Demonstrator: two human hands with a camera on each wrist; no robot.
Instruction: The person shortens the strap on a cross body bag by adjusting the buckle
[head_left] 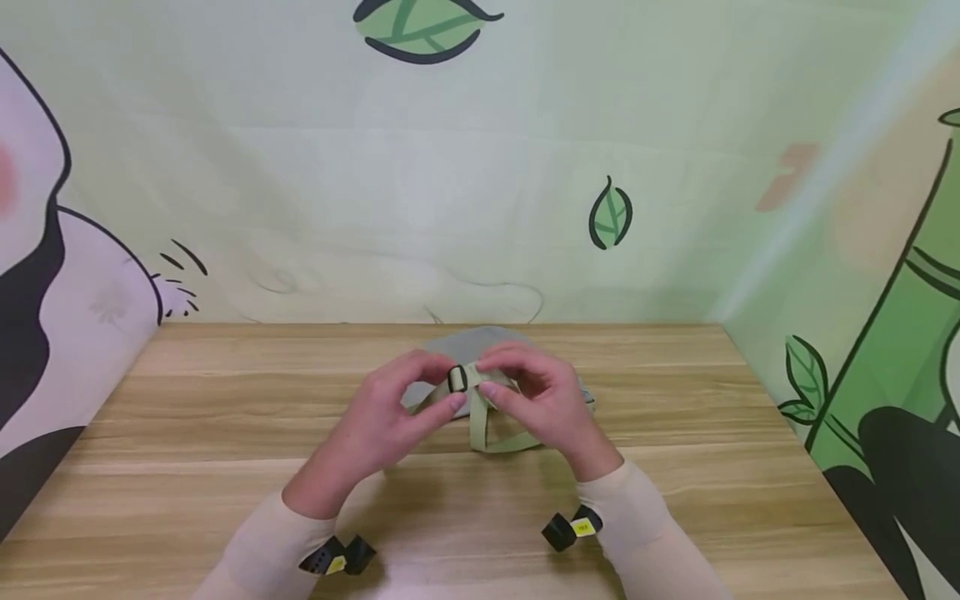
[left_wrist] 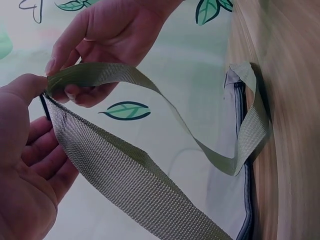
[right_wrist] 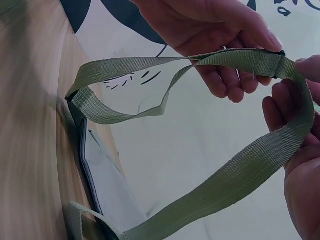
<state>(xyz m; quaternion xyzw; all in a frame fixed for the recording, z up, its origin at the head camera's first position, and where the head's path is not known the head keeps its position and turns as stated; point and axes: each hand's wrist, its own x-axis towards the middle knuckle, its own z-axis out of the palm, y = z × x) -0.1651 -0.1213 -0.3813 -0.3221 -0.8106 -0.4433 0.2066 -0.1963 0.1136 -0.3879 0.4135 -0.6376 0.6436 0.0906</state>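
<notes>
A pale green webbing strap [head_left: 478, 421] is raised between both hands, with a black slide buckle [head_left: 457, 379] on it. My left hand [head_left: 393, 408] pinches the strap at the buckle between thumb and index finger. Just to the right of the buckle, my right hand [head_left: 547, 396] grips the strap in its fingertips. In the right wrist view the strap makes a long loop from the buckle [right_wrist: 280, 65] down to a grey bag [right_wrist: 107, 180] lying on the table. Dark edging [left_wrist: 245, 200] runs along the bag in the left wrist view. Both hands partly hide the bag in the head view.
The bag rests toward the back of a wood-grain table [head_left: 247, 400]. Behind the table hangs a pale green printed backdrop [head_left: 300, 167] with leaf drawings. Black camera mounts [head_left: 337, 557] are strapped to both wrists, over light sleeves [head_left: 262, 546].
</notes>
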